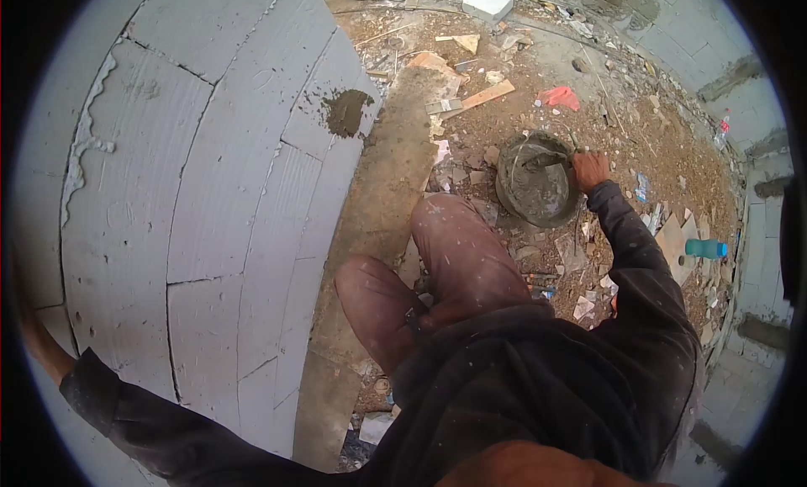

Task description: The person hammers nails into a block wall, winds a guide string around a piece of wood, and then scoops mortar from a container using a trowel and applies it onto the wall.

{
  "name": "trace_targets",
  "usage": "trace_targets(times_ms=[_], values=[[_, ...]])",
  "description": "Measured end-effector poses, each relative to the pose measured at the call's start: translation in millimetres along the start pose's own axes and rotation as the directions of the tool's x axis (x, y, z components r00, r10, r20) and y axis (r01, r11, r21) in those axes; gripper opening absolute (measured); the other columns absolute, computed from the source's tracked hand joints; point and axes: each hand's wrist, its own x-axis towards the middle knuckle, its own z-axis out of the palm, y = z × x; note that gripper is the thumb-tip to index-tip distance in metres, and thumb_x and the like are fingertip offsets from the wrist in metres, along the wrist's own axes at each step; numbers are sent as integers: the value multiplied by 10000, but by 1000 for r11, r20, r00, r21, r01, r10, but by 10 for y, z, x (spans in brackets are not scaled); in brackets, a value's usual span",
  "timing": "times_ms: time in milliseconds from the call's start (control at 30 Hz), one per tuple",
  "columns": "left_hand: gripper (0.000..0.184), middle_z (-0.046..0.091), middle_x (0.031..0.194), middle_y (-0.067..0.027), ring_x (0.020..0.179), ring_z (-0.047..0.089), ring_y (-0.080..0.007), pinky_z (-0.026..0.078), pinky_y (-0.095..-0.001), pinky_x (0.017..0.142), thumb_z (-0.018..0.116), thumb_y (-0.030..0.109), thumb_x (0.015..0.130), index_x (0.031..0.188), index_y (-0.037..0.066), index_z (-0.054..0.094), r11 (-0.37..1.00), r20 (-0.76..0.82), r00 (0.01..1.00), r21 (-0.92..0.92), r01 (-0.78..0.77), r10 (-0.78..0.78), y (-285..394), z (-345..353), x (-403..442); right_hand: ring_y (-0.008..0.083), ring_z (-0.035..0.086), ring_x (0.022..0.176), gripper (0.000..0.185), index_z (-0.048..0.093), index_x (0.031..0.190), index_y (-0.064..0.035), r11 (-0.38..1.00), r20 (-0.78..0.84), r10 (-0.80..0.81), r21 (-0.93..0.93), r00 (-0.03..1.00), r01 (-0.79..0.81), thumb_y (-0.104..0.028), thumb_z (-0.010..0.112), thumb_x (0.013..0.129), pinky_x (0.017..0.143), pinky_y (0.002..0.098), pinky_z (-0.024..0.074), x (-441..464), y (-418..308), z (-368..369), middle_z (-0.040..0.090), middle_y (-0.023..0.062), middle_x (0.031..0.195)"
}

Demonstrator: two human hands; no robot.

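Observation:
My right hand [591, 171] is closed at the right rim of a round mortar bucket [513, 203], gripping a trowel [546, 160] whose blade rests in the wet grey mortar [546, 193]. Its fingers are partly hidden from above. My left arm stretches out to the block wall [206, 184]. Only the left wrist [49, 352] shows clearly; the hand fades into the dark edge of the view and its fingers are hidden. A dark patch of fresh mortar [346, 113] sticks to the wall's pale blocks.
A concrete ledge [391, 134] runs along the wall's foot. Rubble covers the ground, with a wooden strip [483, 98], a red rag [561, 97] and a white block [487, 2]. A teal bottle [704, 249] lies at right, near another block wall [761, 235].

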Motion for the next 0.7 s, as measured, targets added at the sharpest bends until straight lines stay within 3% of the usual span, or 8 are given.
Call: trace_targets(times_ms=[67, 167, 333, 400, 433, 500, 600, 700], values=[[815, 569, 1451, -198, 1381, 522, -398, 310, -682, 1176, 635, 757, 884, 1318, 67, 631, 999, -10, 999, -28, 33, -33, -24, -13, 10, 347, 679, 865, 81, 705, 861, -134, 965, 39, 188, -192, 981, -177, -200, 701, 814, 768, 465, 473, 142, -143, 476, 681, 111, 798], [829, 563, 1456, -198, 1381, 519, -394, 305, -664, 1193, 631, 761, 883, 1322, 59, 620, 1000, -7, 1000, 12, 27, -27, -51, -40, -14, 332, 677, 841, 57, 670, 790, -129, 984, 110, 81, -169, 991, -62, -180, 676, 817, 750, 462, 471, 80, -518, 857, 684, 101, 797], [840, 559, 1460, -194, 1379, 515, -391, 299, -648, 1208, 636, 755, 881, 1337, 50, 624, 998, 21, 998, -22, 58, -57, -39, -50, -17, 343, 702, 805, 113, 692, 803, -152, 999, 89, -51, -8, 995, 52, -260, 691, 839, 717, 490, 491, -233, -371, -123, 703, 107, 786], [828, 560, 1461, -193, 1382, 514, -394, 298, -652, 1206, 645, 747, 879, 1330, 53, 631, 999, 6, 999, 4, 49, -49, -51, -18, -3, 368, 732, 810, 150, 718, 825, -139, 962, 18, 257, -104, 966, -254, -287, 715, 850, 705, 493, 532, -275, -281, -119, 741, 118, 827], [828, 560, 1461, -193, 1382, 514, -394, 298, -652, 1206, 645, 747, 879, 1330, 53, 631, 998, -10, 998, 4, 55, -55, -68, 18, 5, 368, 732, 810, 150, 718, 825, -139, 958, 6, 269, -103, 963, -267, -287, 715, 850, 705, 493, 532, -295, -286, 111, 741, 118, 827], [828, 561, 1461, -192, 1386, 511, -396, 300, -652, 1202, 648, 746, 875, 1322, 50, 629, 999, -32, 999, 9, 40, -40, -102, 59, -45, 390, 750, 848, 202, 764, 877, -117, 930, 113, 364, -92, 924, -356, -314, 718, 878, 738, 494, 570, -332, -328, 775, 771, 142, 911], [818, 563, 1462, -190, 1378, 519, -394, 306, -652, 1198, 654, 738, 876, 1320, 51, 630, 997, -40, 998, 51, 50, -48, -176, -3, -7, 399, 751, 899, 250, 797, 933, -108, 964, 375, 257, -35, 891, -264, -341, 710, 903, 797, 509, 582, -234, -539, 692, 774, 170, 955], [804, 566, 1462, -188, 1366, 533, -390, 315, -652, 1192, 663, 726, 877, 1317, 54, 632, 998, 3, 999, 39, 44, -44, -78, 0, -21, 400, 751, 935, 294, 809, 998, -110, 965, 488, 163, 104, 858, -242, -371, 697, 922, 847, 542, 579, -244, -449, 73, 771, 193, 1003]])
